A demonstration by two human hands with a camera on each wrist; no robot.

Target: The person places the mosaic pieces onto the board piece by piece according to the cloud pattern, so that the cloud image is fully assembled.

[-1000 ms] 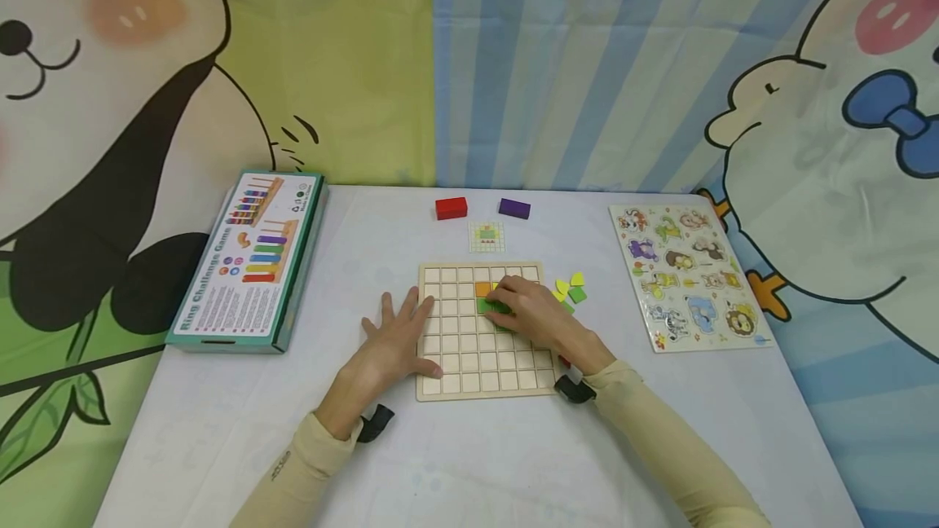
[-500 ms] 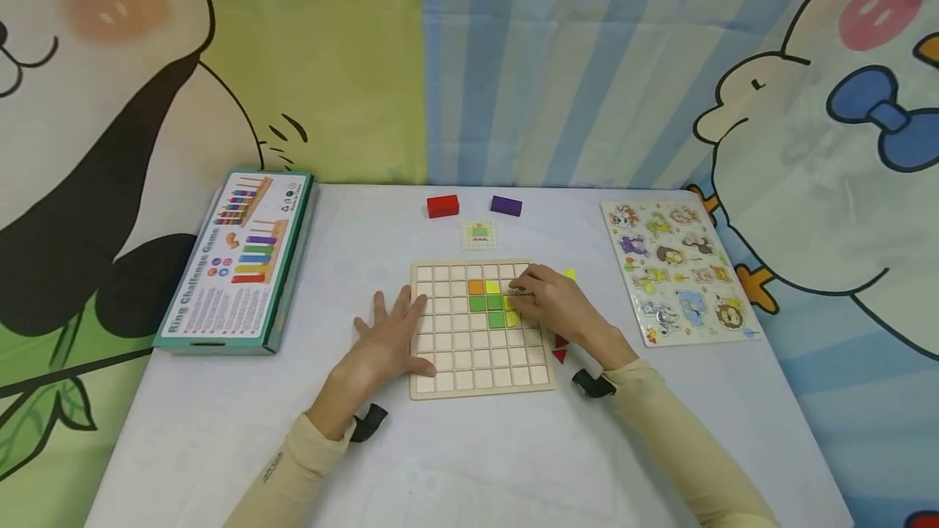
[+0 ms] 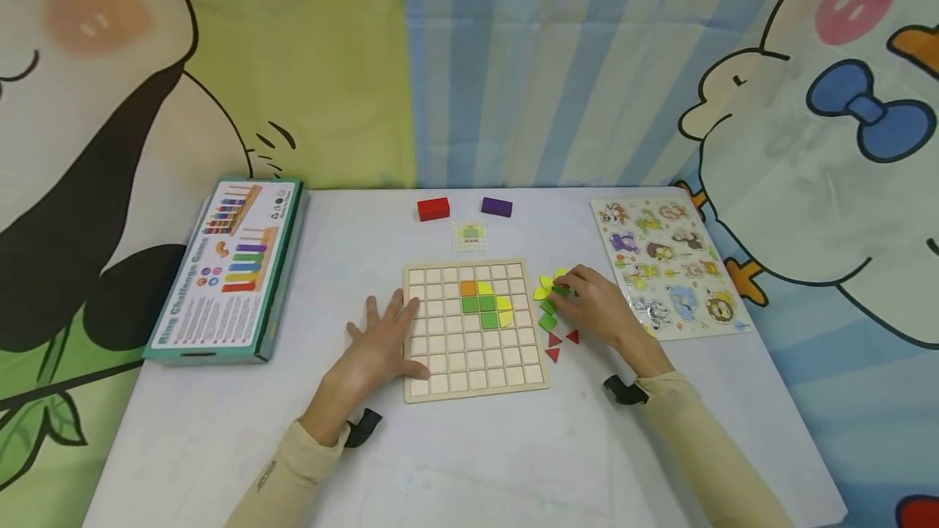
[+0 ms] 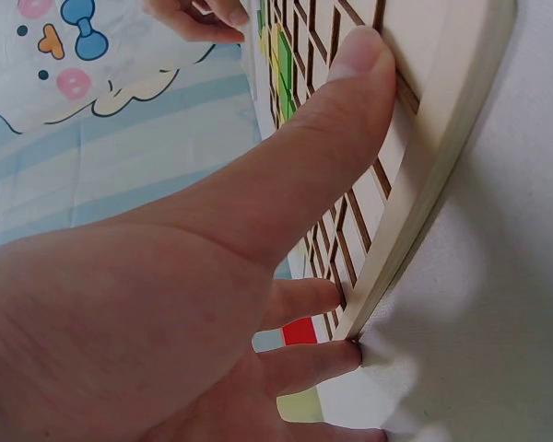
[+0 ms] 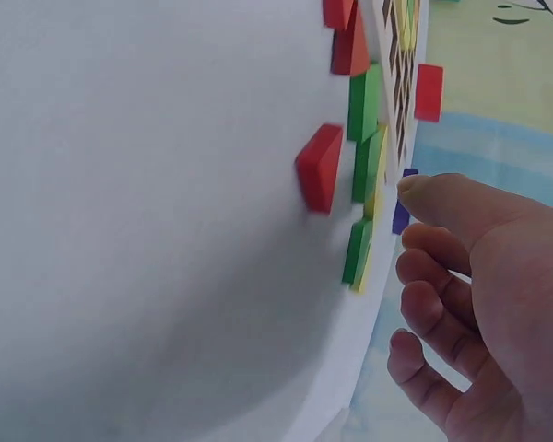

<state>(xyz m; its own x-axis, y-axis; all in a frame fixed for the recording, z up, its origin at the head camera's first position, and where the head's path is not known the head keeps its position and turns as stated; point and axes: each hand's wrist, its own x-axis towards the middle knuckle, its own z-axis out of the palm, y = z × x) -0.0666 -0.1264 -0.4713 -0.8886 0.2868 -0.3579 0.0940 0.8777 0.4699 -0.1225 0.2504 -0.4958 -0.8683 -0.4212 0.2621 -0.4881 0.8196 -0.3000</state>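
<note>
A wooden grid board (image 3: pixel 455 357) lies on the table with an orange square (image 3: pixel 468 289), green squares (image 3: pixel 470 305) and yellow rounded pieces (image 3: pixel 504 319) in its cells. My left hand (image 3: pixel 376 349) rests on the board's left edge, fingers spread; in the left wrist view the thumb (image 4: pixel 327 120) lies on the frame. My right hand (image 3: pixel 605 312) hovers right of the board beside loose yellow pieces (image 3: pixel 543 288) and green squares (image 3: pixel 548 322). In the right wrist view its fingers are loosely bent, with nothing visible between them. Red triangles (image 3: pixel 553 355) lie nearby.
Behind the board are a small pattern card (image 3: pixel 470 236), a red block (image 3: pixel 434 209) and a purple block (image 3: pixel 496 207). A game box (image 3: pixel 220 267) stands at left. An animal puzzle board (image 3: pixel 667 267) lies at right, close to my right hand.
My right hand has moved from over the board rightward to the loose pieces, uncovering the yellow pieces in the grid. My left hand stays on the board edge. The head view has shifted slightly.
</note>
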